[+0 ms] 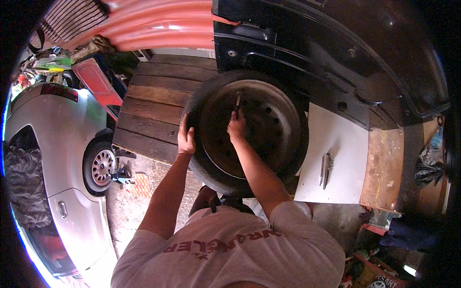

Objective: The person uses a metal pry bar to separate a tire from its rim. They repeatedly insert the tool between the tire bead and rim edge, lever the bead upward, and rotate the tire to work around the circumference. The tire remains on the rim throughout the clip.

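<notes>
A black tyre (200, 158) on a dusty steel wheel rim (283, 139) lies flat in front of me on a wooden plank bench (153, 98). My right hand (236, 127) reaches over the rim, closed around a slim hand tool (238, 100) with a pale shaft. The tool's far end meets the inner face of the rim near its upper edge; its exact kind is too small to make out. My left hand (186, 139) rests against the tyre's left sidewall, fingers stretched out and thumb apart.
Right of the tyre, a wire brush (329, 164) and a thin tool (322, 170) lie on a white sheet (345, 144). A large black panel (307, 43) stands behind. At left is a silver car (72, 149); a red corrugated sheet (168, 26) backs the bench.
</notes>
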The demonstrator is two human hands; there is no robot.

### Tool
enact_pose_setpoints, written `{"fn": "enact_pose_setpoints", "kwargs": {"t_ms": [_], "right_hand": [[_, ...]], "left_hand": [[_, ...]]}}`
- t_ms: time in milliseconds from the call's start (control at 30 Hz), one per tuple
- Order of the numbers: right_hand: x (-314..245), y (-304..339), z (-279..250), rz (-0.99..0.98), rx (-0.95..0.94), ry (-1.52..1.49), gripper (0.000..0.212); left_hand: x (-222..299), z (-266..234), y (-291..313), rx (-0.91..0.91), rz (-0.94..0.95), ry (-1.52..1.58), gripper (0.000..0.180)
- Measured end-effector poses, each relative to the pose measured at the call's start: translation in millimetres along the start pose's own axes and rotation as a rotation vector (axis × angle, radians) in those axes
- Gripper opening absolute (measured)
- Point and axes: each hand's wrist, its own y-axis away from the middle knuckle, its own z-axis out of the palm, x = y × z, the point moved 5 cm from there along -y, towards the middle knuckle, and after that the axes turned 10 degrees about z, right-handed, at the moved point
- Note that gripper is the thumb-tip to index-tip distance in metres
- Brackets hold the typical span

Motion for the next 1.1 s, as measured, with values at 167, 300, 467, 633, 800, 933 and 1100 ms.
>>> {"fn": "enact_pose_setpoints", "kwargs": {"t_ms": [167, 300, 467, 633, 800, 933, 1100], "right_hand": [[-16.1, 21.2, 20.7, -0.29, 0.147, 0.26, 0.045], [-37.8, 66.0, 22.2, -0.133, -0.08, 0.283, 0.045], [-20.9, 52.0, 1.4, -0.11, -0.126, 0.292, 0.044], [-43.5, 38.5, 13.1, -0.014, 0.083, 0.302, 0.043], [-37.6, 64.1, 18.6, -0.074, -0.075, 0.368, 0.045], [-21.2, 80.6, 13.2, -0.248, -0.073, 0.321, 0.045], [-31.7, 37.7, 7.7, -0.02, 0.11, 0.395, 0.043]], "left_hand": [[1.1, -0.3, -5.6, 0.011, -0.035, 0.111, 0.056], [-23.0, -4.2, -11.3, -0.043, -0.111, 0.123, 0.056], [-42.3, 3.3, -54.0, -0.145, -0.073, 0.027, 0.053], [-62.5, 2.9, -56.4, -0.091, -0.101, 0.05, 0.055], [-59.6, 10.4, -56.3, -0.195, -0.125, -0.031, 0.057], [-61.5, 5.5, -55.1, -0.177, -0.135, 0.021, 0.054], [-59.0, 6.0, -61.3, -0.194, -0.093, 0.039, 0.051]]}}
